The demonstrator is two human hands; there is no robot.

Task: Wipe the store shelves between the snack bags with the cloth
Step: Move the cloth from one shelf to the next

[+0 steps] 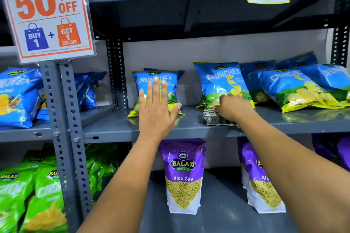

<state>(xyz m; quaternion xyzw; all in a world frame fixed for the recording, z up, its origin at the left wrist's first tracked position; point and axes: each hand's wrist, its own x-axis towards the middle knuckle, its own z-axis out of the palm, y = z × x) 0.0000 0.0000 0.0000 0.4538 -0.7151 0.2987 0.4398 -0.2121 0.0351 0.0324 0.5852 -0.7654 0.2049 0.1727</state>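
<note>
Cloth (215, 118), striped grey and white, lies bunched on the middle shelf (189, 126) near its front edge, at the foot of a blue Crunchex bag (220, 83). Right hand (233, 108) presses down on it, fingers curled over the fabric, grip closed on the cloth; its fingertips touch the bag's lower edge. Left hand (158, 107) is spread flat and open, holding nothing, palm against the front of the left bag (156, 88), which stands upright near the shelf's left end. Bare grey shelf shows between the two bags: judged to be the strip in hand. To do it well: keep the left bag steadied, draw the cloth leftward across the gap with even pressure, then work toward the back edge, since dust likely collects behind the bags. Obstacles: the bag touching the cloth may tip or slide if pushed; more blue bags (295, 88) lie slumped toward the right end, covering the shelf there, and would need lifting. Around: promo sign (48, 13) on the upright post (66, 119), purple Aloo Sev pouches (182, 174) on the shelf below, green bags (28, 195) lower left.
</note>
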